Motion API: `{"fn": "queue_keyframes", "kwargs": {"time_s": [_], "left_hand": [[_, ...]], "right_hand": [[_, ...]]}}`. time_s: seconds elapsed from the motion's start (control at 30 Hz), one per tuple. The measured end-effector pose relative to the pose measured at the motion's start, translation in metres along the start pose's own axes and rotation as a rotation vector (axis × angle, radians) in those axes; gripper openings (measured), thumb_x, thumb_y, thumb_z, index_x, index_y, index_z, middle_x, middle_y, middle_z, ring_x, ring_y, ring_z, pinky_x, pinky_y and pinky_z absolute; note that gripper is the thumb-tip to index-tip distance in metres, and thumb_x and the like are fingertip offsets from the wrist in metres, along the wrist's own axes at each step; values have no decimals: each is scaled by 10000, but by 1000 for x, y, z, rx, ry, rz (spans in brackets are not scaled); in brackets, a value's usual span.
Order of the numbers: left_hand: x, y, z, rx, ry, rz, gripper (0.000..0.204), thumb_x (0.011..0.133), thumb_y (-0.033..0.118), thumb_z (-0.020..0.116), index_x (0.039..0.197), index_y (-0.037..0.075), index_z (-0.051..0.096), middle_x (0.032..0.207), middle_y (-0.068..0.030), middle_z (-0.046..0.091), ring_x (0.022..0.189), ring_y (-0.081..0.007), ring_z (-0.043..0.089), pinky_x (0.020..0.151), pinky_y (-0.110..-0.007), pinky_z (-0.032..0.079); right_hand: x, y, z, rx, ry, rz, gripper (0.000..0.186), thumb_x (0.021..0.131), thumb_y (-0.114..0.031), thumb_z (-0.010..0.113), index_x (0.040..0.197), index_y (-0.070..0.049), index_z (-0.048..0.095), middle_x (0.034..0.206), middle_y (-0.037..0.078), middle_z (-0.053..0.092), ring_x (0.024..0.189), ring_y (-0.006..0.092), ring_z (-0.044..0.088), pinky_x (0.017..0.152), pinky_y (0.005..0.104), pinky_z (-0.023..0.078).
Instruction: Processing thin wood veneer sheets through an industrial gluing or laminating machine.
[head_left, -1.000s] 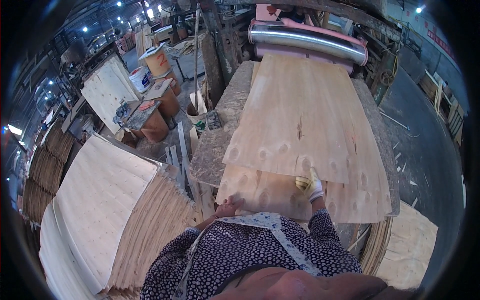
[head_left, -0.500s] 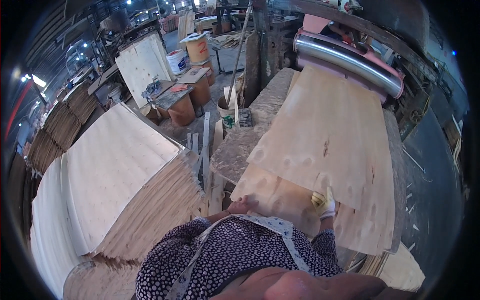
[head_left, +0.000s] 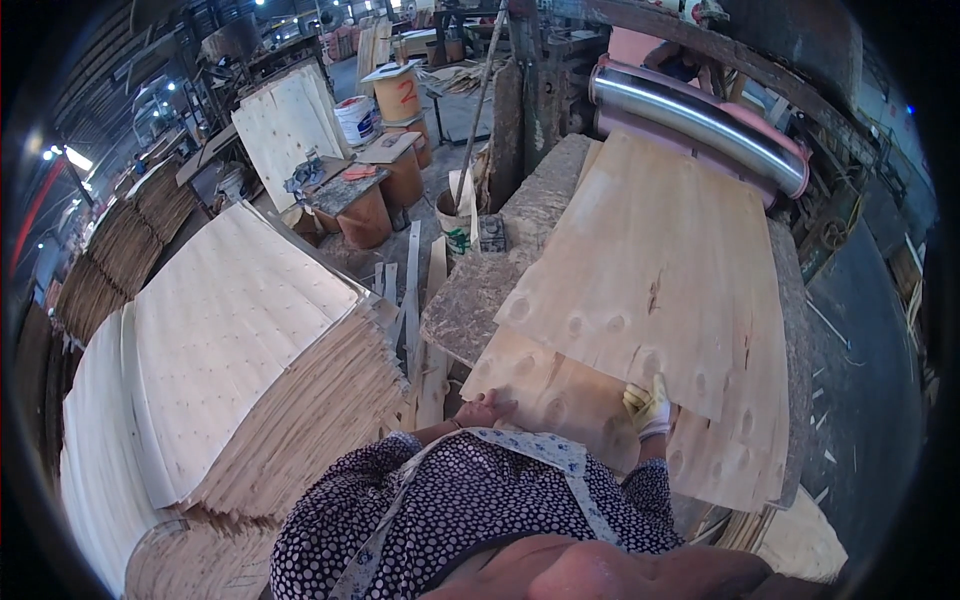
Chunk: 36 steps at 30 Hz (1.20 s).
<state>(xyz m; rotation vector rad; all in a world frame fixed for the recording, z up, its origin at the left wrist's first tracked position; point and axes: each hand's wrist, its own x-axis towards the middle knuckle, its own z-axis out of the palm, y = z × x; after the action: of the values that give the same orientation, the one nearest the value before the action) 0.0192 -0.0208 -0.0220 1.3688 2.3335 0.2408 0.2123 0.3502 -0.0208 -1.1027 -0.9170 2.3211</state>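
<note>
Large thin sheets of wood veneer lie overlapped in front of me on a worn slab table. My bare left hand (head_left: 486,410) is at the left near corner of the lower veneer sheet (head_left: 555,395), fingers bent in around its edge. At the near edge of the upper veneer sheet (head_left: 650,250) is my right hand (head_left: 648,408), in a white and yellow glove. Its fingers are curled closed there, with one digit pointing up over that sheet. What lies under the fingers is hidden. The upper sheet runs away from me toward a shiny metal roller (head_left: 700,125).
A tall stack of veneer (head_left: 240,350) stands on my left. Behind it are brown drums (head_left: 365,218), a white bucket (head_left: 355,120) and a leaning pole (head_left: 480,110). More veneer (head_left: 800,540) lies low at the right. Another person (head_left: 675,62) is partly visible behind the roller.
My hands and the veneer sheets stay in place. Behind the roller, the other person's arms have shifted slightly.
</note>
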Motion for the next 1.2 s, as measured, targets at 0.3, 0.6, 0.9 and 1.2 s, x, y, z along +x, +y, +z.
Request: {"fn": "queue_keyframes", "kwargs": {"time_s": [0.3, 0.6, 0.9, 1.2], "left_hand": [[10, -16, 17, 19, 79, 41, 645, 842, 447, 648, 1447, 358, 441, 1352, -215, 399, 1138, -430, 554, 901, -502, 541], [6, -8, 5, 10, 68, 46, 640, 845, 449, 648, 1444, 343, 449, 1343, -221, 408, 1129, -434, 559, 896, -501, 542], [0, -5, -2, 0, 64, 48, 641, 841, 447, 657, 1437, 319, 459, 1343, -223, 408, 1120, -435, 566, 894, -500, 541], [0, -5, -4, -35, 32, 31, 638, 834, 444, 664, 1430, 319, 474, 1353, -211, 406, 1172, -425, 535, 934, -497, 517]], "right_hand": [[-19, -11, 26, 79, -32, 16, 473, 961, -616, 489, 1213, -233, 605, 715, 65, 659, 586, 183, 569, 567, 281, 468], [-3, 0, 6, 18, -51, -47, 512, 944, -568, 559, 1133, -100, 647, 830, 118, 723, 638, 222, 657, 602, 320, 539], [-1, 5, 3, 24, -7, -65, 423, 952, -508, 586, 1159, -146, 654, 855, 116, 735, 628, 222, 667, 606, 342, 559], [-9, 3, 11, 28, -7, -81, 460, 948, -520, 581, 1211, -145, 615, 886, 138, 733, 691, 237, 677, 682, 359, 563]]}}
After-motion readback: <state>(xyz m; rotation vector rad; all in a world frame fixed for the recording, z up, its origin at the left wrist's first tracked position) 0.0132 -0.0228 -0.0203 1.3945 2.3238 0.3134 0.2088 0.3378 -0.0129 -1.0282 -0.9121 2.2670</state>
